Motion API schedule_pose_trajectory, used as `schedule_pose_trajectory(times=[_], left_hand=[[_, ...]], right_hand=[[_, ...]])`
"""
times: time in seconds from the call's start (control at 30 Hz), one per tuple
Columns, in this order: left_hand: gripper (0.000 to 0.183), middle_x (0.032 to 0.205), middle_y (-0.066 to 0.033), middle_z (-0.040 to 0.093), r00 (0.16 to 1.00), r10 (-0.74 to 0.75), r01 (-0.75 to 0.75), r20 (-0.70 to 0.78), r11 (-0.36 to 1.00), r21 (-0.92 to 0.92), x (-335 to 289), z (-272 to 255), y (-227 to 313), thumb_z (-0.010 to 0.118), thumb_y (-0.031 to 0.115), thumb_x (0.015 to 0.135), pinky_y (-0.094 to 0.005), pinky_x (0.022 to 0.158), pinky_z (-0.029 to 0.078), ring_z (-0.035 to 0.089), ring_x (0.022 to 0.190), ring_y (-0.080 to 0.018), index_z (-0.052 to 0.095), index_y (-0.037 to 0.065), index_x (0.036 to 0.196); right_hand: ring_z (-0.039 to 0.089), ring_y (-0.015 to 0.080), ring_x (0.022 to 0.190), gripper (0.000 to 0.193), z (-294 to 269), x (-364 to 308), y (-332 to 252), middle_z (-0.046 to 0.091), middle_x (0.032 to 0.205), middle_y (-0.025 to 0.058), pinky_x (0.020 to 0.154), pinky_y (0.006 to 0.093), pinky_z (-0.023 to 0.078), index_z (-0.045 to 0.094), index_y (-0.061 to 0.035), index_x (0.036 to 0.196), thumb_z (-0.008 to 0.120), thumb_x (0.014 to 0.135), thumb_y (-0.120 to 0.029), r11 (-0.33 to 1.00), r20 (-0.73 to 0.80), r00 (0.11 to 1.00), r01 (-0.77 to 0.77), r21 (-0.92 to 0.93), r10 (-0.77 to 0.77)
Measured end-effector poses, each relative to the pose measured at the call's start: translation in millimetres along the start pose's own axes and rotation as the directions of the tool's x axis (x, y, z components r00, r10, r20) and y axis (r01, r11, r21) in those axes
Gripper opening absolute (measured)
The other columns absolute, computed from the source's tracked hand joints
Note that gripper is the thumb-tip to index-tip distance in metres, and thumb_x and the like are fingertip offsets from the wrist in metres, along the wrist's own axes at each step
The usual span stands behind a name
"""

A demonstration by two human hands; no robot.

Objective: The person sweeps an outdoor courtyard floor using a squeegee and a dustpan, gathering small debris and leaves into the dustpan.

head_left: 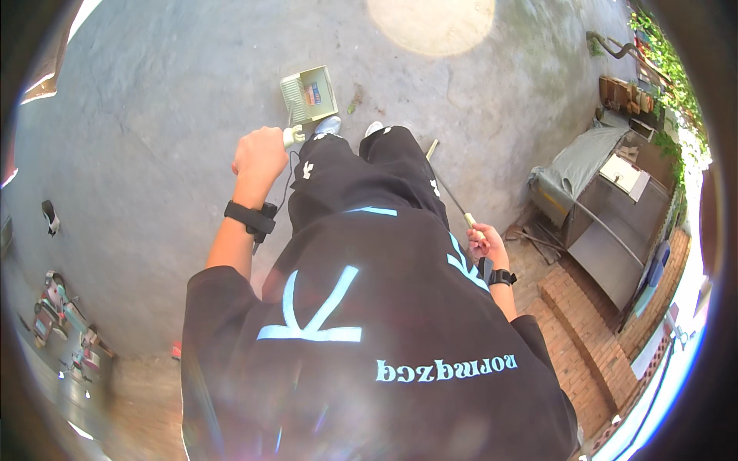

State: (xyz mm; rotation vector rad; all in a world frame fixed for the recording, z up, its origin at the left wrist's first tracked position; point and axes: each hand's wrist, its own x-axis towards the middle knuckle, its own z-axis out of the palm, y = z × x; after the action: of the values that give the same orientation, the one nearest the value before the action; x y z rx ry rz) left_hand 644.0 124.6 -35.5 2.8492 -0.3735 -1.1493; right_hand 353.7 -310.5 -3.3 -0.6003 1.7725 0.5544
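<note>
A grey concrete floor (169,100) is seen across the upper half of the view, with a pale round patch at 12 o'clock. A brick-paved strip (584,338) is laid along the 4 o'clock side. At 3 o'clock a metal cabinet (615,230) is placed, partly draped with a grey cover (576,161). The centre is filled by a black shirt with pale blue markings and black trousers.

A pale green dustpan (309,94) is located at 11 o'clock from the centre, just ahead of the shoes. Its tray is open upward; a small coloured item is seen inside, of a kind that cannot be told. Its handle is gripped by the left hand (260,152), whose fingers are closed into a fist around it. A black wrist strap is worn below.

A long thin stick (450,192) is held at 3 o'clock by the right hand (486,244), fingers wrapped around its upper end
</note>
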Motion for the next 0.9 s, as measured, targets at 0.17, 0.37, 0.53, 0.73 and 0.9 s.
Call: schedule_pose_trajectory(times=[0.17,0.37,0.53,0.73,0.9], left_hand=[[0.012,0.075,-0.0155,0.064,1.000,-0.025,0.025,-0.006,1.000,-0.011,2,-1,-3,0.056,0.006,0.070,-0.0411,0.062,0.051,0.064,0.073,-0.0325,0.064,0.001,0.077],[0.012,0.076,-0.0160,0.064,1.000,0.009,-0.009,-0.027,1.000,0.023,5,2,-8,0.057,0.009,0.070,-0.0427,0.064,0.051,0.063,0.074,-0.0340,0.064,0.001,0.077],[0.013,0.077,-0.0164,0.064,1.000,-0.001,0.003,-0.025,0.999,0.053,2,4,-4,0.056,0.009,0.070,-0.0429,0.064,0.051,0.063,0.074,-0.0343,0.064,0.001,0.077],[0.016,0.078,-0.0155,0.064,1.000,-0.001,0.000,0.011,0.997,0.081,5,4,-8,0.058,0.014,0.071,-0.0424,0.067,0.050,0.063,0.076,-0.0338,0.063,0.002,0.080],[0.019,0.081,-0.0152,0.064,1.000,-0.015,0.016,-0.009,0.985,0.171,9,3,-12,0.058,0.022,0.076,-0.0423,0.068,0.049,0.062,0.079,-0.0331,0.064,0.005,0.083]], right_hand=[[0.042,0.0095,0.045,0.012,-15,10,29,0.047,0.059,-0.0022,0.038,0.0172,0.033,0.048,-0.0082,0.082,0.054,0.085,-0.019,1.000,0.070,0.998,-0.003,0.031,0.001],[0.045,0.0082,0.048,0.015,-19,34,78,0.049,0.068,-0.0001,0.042,0.0224,0.040,0.042,-0.0118,0.095,0.053,0.085,-0.015,0.995,0.222,0.973,0.051,0.091,-0.070],[0.044,0.0075,0.048,0.018,7,24,73,0.049,0.068,0.0000,0.041,0.0218,0.039,0.043,-0.0139,0.101,0.052,0.085,-0.014,0.991,0.183,0.980,0.062,0.115,-0.083],[0.044,0.0074,0.048,0.031,5,24,110,0.048,0.069,0.0009,0.040,0.0220,0.039,0.042,-0.0131,0.115,0.050,0.085,-0.012,0.979,0.139,0.978,0.133,0.153,-0.154],[0.044,0.0089,0.049,0.036,-6,37,180,0.048,0.068,0.0021,0.040,0.0229,0.039,0.039,-0.0122,0.122,0.048,0.088,-0.014,0.954,0.168,0.943,0.267,0.136,-0.288]])
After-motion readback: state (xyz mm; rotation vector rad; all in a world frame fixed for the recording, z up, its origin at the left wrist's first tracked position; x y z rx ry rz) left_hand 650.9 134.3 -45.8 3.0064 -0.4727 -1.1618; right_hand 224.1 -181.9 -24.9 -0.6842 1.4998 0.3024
